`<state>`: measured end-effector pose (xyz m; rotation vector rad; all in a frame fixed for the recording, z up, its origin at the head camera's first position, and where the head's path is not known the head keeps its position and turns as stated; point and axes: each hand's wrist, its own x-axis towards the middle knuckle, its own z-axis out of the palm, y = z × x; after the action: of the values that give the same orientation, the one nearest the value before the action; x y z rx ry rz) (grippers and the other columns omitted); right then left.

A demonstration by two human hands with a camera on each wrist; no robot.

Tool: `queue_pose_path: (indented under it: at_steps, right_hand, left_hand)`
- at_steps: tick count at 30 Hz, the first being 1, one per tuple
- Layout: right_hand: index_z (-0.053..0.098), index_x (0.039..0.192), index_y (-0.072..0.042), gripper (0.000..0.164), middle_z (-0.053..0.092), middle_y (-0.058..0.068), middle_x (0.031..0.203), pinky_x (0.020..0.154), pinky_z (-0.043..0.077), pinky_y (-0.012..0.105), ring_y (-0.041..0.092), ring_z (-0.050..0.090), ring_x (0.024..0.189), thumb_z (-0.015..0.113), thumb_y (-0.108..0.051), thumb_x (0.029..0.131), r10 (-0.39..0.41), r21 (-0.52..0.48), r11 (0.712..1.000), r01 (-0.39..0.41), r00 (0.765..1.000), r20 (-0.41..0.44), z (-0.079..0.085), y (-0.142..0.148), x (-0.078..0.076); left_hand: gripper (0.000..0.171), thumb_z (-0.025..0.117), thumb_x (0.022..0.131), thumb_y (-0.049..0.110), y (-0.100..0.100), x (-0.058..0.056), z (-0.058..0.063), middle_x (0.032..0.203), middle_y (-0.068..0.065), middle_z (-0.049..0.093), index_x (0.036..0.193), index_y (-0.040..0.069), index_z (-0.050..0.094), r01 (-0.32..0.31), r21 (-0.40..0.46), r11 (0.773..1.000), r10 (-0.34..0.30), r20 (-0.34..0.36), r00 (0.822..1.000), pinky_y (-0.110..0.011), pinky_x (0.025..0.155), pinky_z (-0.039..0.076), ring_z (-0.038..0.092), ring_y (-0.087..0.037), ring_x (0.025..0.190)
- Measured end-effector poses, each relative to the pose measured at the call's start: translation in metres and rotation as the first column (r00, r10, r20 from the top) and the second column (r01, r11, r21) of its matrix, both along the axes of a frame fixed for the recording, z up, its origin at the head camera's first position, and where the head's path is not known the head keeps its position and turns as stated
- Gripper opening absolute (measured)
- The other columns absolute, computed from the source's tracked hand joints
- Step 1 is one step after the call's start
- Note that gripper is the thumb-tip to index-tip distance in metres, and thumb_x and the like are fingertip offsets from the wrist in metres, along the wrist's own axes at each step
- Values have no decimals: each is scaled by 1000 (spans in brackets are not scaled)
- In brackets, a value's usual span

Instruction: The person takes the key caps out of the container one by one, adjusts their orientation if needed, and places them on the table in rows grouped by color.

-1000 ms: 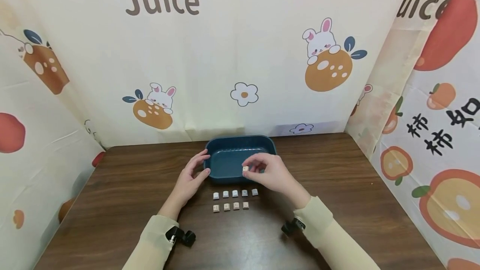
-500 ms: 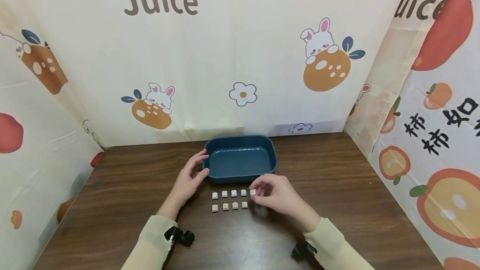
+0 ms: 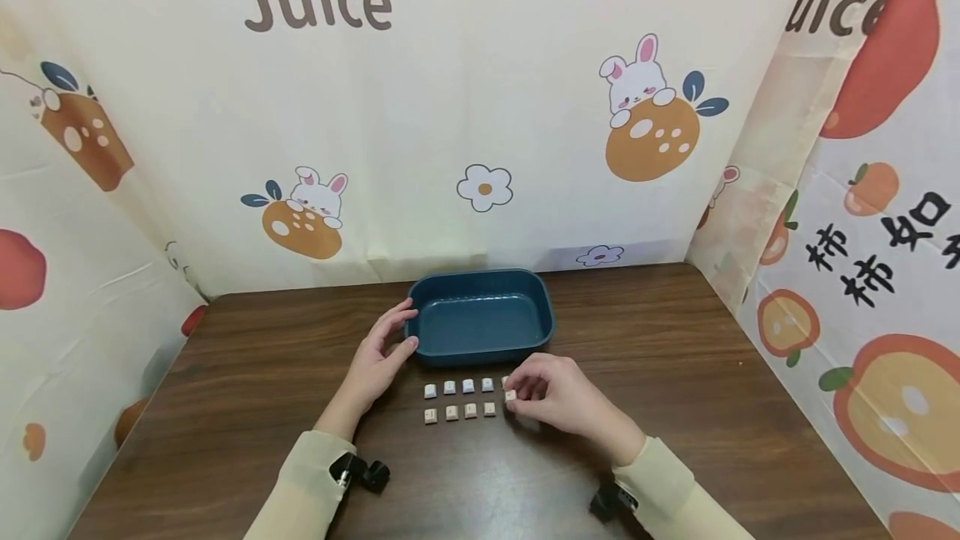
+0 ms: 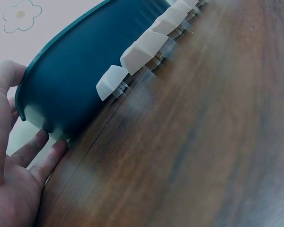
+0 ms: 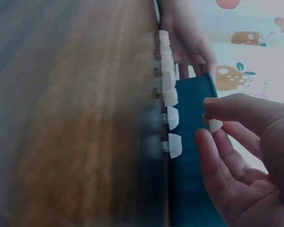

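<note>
My right hand [image 3: 558, 392] pinches a pale keycap [image 3: 511, 396] between thumb and fingertips. It is at the right end of two rows of keycaps, and in the right wrist view the pinched keycap [image 5: 216, 125] is off the table. The back row has several white keycaps [image 3: 468, 385], its rightmost one [image 3: 506, 381] partly covered by the right fingers. Several cream keycaps [image 3: 470, 411] make up the front row. My left hand [image 3: 382, 354] rests its fairly straight fingers and thumb against the left end of a dark blue tray [image 3: 480, 355]. Clear bases show under the keycaps [image 4: 144, 49] in the left wrist view.
The tray stands behind the rows on a brown wooden table [image 3: 300, 373], close to the back. A patterned curtain [image 3: 420, 123] hangs along the table's back edge, with more cloth [image 3: 847, 273] on the right. Both wrists carry small black cameras [image 3: 375, 476].
My right hand has come from over the tray down to the right end of the rows, then slightly nearer me, carrying the keycap. The left hand stays at the tray.
</note>
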<state>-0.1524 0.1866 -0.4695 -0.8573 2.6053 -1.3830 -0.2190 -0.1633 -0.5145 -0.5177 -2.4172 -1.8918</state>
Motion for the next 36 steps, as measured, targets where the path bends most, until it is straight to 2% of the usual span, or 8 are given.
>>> queue_pose_path:
  at_steps: [4, 11, 22, 36]
  right_hand:
    - [83, 104, -13, 18, 72, -5, 94, 63, 58, 25, 2, 68, 76, 92, -8, 89, -5, 31, 999, 6, 1000, -27, -4, 2, 2]
    - [84, 106, -12, 16, 73, -7, 95, 64, 59, 24, 1, 69, 77, 91, -11, 91, 4, 38, 999, -4, 1000, 9, -12, 0, 1]
    - [84, 102, -15, 16, 75, -7, 97, 66, 59, 24, 2, 68, 77, 92, -10, 89, 0, 73, 997, 6, 997, -80, -21, -1, -2]
    - [83, 104, -13, 19, 75, -4, 92, 66, 59, 23, 0, 67, 76, 93, -10, 88, 21, 77, 997, -17, 998, -52, -27, -2, -3]
  left_hand:
    - [46, 69, 109, 15, 1, -1, -1, 174, -3, 41, 153, 5, 59, 5, 3, 1000, -5, -3, 1000, -66, 119, 43, 44, -41, 153]
    - [46, 69, 109, 15, 0, 0, -1, 174, -4, 41, 153, 5, 59, 3, 2, 1000, -3, 4, 1000, -67, 119, 42, 44, -42, 153]
    - [46, 69, 109, 15, -1, -2, 0, 174, -3, 41, 153, 4, 59, 7, 4, 1000, -6, -14, 1000, -66, 121, 41, 43, -39, 153]
    - [45, 68, 110, 13, -2, -2, -1, 174, -5, 41, 152, 1, 58, 15, 11, 1000, -14, -20, 1000, -64, 119, 44, 44, -38, 153]
